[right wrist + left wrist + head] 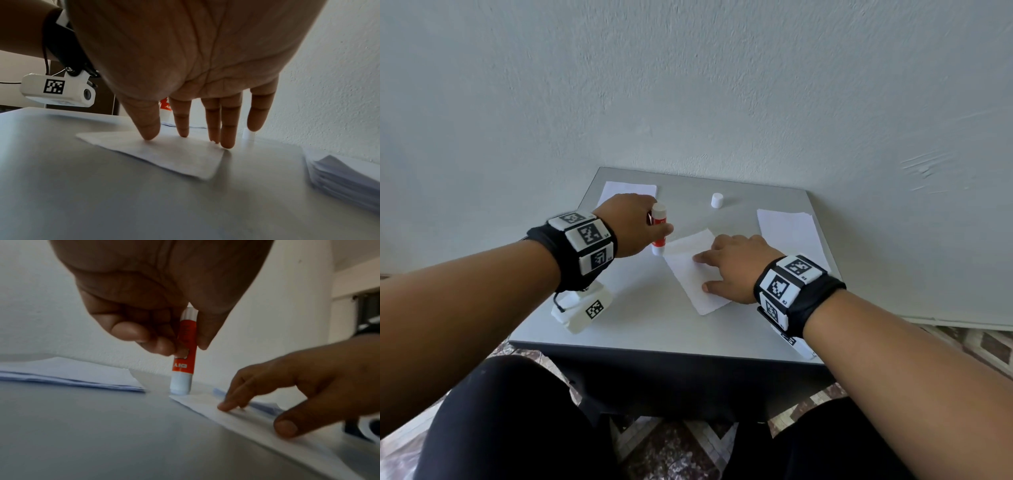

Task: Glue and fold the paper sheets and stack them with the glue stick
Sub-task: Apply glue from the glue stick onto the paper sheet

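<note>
A white paper sheet point(690, 270) lies slanted in the middle of the grey table point(640, 318). My left hand point(635, 224) grips a red and white glue stick point(658, 229), upside down, with its uncapped end on the sheet's far left corner point(180, 396). In the left wrist view the glue stick point(185, 350) stands nearly upright between thumb and fingers. My right hand point(732, 265) rests on the sheet with straight spread fingers point(183, 123) pressing it flat point(164, 154).
The white cap point(717, 200) stands at the back of the table. One stack of paper point(789, 236) lies at the right, another pile point(626, 190) at the back left behind my left hand. A wall rises right behind the table.
</note>
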